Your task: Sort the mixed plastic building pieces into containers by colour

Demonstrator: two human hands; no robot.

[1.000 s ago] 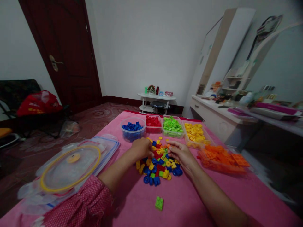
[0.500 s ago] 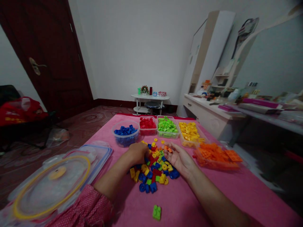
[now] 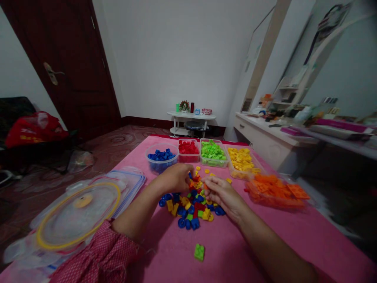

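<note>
A mixed pile of toy building bricks [image 3: 188,208] in blue, yellow, red, green and orange lies on the pink cloth. Over the pile's far left part, my left hand [image 3: 176,179] points its bent fingers down among the pieces. Those fingers look closed, but their tips and anything between them are hidden. My right hand [image 3: 222,196] is at the pile's right edge, palm turned inward, with its fingers curled around a small orange brick [image 3: 205,186]. Close to me, apart from the pile, lies a single green brick [image 3: 199,252].
Along the far side stand tubs of sorted bricks: a round blue tub [image 3: 161,167], a red tub [image 3: 189,158], a green tub [image 3: 214,162] and a yellow tub [image 3: 240,173]. An orange tub [image 3: 275,202] sits at right. Clear lids [image 3: 79,216] are stacked at left.
My left hand has shifted toward the far middle of the pile. The right hand's fingers have curled in more around the orange piece. The view has turned slightly left.
</note>
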